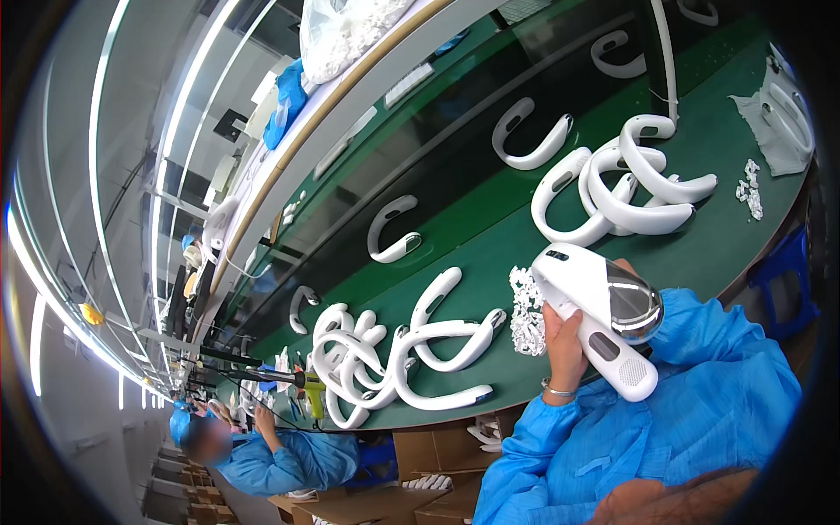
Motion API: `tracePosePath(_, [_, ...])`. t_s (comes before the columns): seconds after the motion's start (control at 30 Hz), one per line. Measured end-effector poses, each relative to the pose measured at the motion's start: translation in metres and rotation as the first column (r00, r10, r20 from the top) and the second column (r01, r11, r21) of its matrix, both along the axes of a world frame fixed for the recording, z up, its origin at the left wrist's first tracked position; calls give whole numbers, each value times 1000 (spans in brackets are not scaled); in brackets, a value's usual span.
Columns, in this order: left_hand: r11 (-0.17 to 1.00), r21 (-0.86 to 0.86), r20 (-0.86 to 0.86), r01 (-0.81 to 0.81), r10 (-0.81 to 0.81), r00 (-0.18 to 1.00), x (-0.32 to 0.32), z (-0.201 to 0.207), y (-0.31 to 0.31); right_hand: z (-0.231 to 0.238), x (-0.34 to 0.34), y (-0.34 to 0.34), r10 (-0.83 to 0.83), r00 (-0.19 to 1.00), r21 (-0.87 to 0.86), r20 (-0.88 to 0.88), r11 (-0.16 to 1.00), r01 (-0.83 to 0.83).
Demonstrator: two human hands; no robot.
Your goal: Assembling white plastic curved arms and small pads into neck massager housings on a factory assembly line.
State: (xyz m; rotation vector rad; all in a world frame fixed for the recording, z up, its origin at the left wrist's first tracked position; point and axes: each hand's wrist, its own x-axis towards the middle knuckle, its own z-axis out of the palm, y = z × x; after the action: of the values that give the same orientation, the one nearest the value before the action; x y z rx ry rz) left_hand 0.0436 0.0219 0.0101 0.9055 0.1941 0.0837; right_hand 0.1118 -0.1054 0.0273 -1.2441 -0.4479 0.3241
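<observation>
Close in front of me at the right is a white curved plastic housing [573,293] with a clear dome, a dark oval window and a dotted grille at one end. My left hand [564,346] is closed round its near side, thumb across the white shell. Mostly hidden behind the dome, my right hand [624,266] shows only a strip at the far edge, closed against the housing. A pile of small white parts [527,315] lies on the green bench just left of my left hand. Beyond the housing rests a heap of white U-shaped shells [604,206].
More U-shaped shells [437,402] are heaped leftward along the green bench [472,262], near a yellow-green hot-air tool [313,394]. A co-worker in blue [289,459] sits at the left. Cardboard boxes [420,451] stand below; a shelf [350,96] runs along the back.
</observation>
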Motion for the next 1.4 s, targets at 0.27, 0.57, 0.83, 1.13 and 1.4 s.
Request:
tracePosePath(0.27, [961,276,34,11,-21,999,-13,-8,0,9,-7,2,39,999,-75,-5,996,-39])
tracePosePath(0.57, [819,550,212,-165,54,976,-15,-6,-2,57,-10,-10,152,953,-313,262,947,-65])
tracePosePath(0.83, [762,612,276,-211,44,960,-20,-2,-2,23,-8,-9,226,965,-177,137,964,-200])
tracePosePath(1.13, [730,638,351,-243,5,937,-17,-1,-9,25,-12,-10,59,932,-107,357,994,-22])
tracePosePath(1.4, [877,478,-7,44,-46,999,60,33,25,58,47,-26,203,770,-618,605,730,292])
